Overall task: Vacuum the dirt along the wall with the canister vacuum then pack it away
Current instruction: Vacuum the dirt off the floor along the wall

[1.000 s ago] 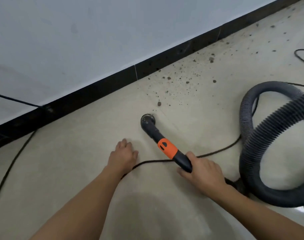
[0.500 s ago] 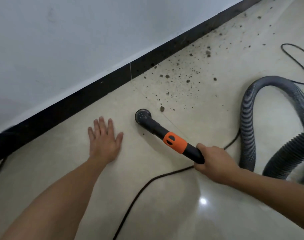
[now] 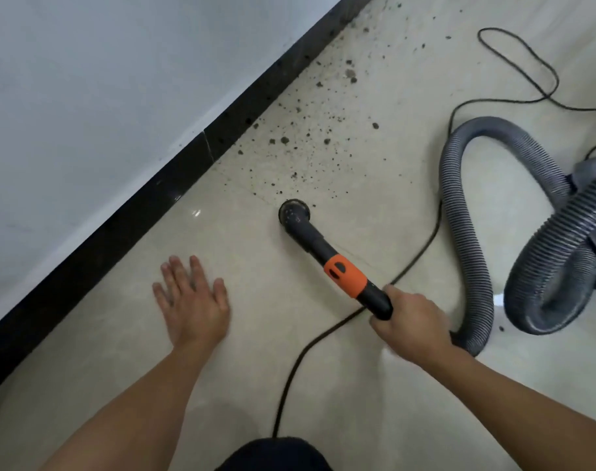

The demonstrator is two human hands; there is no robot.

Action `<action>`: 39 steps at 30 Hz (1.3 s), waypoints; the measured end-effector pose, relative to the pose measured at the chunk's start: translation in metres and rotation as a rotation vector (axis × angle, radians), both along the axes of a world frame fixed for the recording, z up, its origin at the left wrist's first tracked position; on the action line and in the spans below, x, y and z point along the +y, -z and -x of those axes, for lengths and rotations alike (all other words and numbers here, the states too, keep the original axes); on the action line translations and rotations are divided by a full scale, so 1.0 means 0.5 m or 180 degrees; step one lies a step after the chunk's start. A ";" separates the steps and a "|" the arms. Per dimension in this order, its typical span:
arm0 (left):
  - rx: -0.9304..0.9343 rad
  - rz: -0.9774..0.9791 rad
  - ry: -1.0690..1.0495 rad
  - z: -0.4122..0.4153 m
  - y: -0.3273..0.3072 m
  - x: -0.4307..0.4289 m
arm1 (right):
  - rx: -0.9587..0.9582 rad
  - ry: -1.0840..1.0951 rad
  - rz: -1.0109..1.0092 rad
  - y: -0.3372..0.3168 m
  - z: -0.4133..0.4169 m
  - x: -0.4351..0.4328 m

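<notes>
Dark crumbs of dirt (image 3: pixel 310 144) lie scattered on the beige tile floor (image 3: pixel 256 334) beside the black skirting board (image 3: pixel 126 226), thickest just beyond the nozzle. The vacuum's black and orange handle (image 3: pixel 344 277) ends in a round black nozzle (image 3: pixel 294 212) that sits on the floor at the near edge of the dirt. My right hand (image 3: pixel 410 322) grips the handle's rear end. My left hand (image 3: pixel 193 300) rests flat on the floor, fingers spread, left of the nozzle. A grey ribbed hose (image 3: pixel 466 232) loops from my right hand to the grey canister (image 3: pixel 595 171) at the right edge.
A thin black power cord (image 3: pixel 323 334) runs across the floor under the handle, and more of it curls at the upper right. The white wall (image 3: pixel 103 79) rises behind the skirting. A dark edge of my clothing shows at the bottom.
The nozzle has slid forward along the floor to the edge of the dirt, passing the lone crumb. My left hand went from the cord to lying flat on the tiles.
</notes>
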State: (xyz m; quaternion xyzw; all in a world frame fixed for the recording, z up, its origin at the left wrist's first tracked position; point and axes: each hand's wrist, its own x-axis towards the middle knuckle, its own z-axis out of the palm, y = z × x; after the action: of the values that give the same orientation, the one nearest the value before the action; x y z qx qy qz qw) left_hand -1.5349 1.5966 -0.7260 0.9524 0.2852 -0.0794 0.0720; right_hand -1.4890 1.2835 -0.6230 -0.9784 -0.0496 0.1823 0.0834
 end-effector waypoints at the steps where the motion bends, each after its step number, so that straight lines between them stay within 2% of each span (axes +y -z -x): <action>1: 0.0003 0.0000 -0.0001 0.000 -0.001 0.000 | 0.0066 -0.0001 0.0002 -0.004 0.010 0.010; 5: -0.0039 -0.0008 -0.0003 0.001 -0.002 -0.002 | 0.0254 -0.0193 -0.0011 -0.008 0.025 0.021; 10: -0.0117 -0.0011 -0.0025 -0.001 -0.001 -0.001 | 0.0053 -0.0048 -0.0194 -0.015 -0.101 0.082; 15: -0.0198 -0.0036 -0.0074 -0.002 -0.003 0.000 | 0.0218 -0.0896 0.0008 0.003 -0.076 0.170; 21: -0.0160 -0.0078 -0.0063 -0.004 0.004 0.002 | 0.0032 -0.0184 -0.0384 0.009 -0.226 0.227; 29: -0.0175 -0.0094 -0.0053 -0.002 0.006 0.004 | 0.0134 -0.1023 -0.0205 0.018 -0.168 0.268; 34: -0.0161 -0.0113 -0.0023 -0.002 0.009 0.006 | -0.0042 -0.0972 -0.0011 0.024 -0.234 0.249; 39: -0.0132 -0.0132 -0.0001 -0.002 0.010 0.008 | 0.0009 -0.0850 -0.0190 0.016 -0.246 0.245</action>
State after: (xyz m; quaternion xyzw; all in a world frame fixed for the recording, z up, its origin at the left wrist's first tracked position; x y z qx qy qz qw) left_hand -1.5340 1.6004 -0.7310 0.9551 0.2854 -0.0538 0.0582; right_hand -1.3658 1.4060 -0.6313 -0.9600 -0.1846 0.1916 0.0875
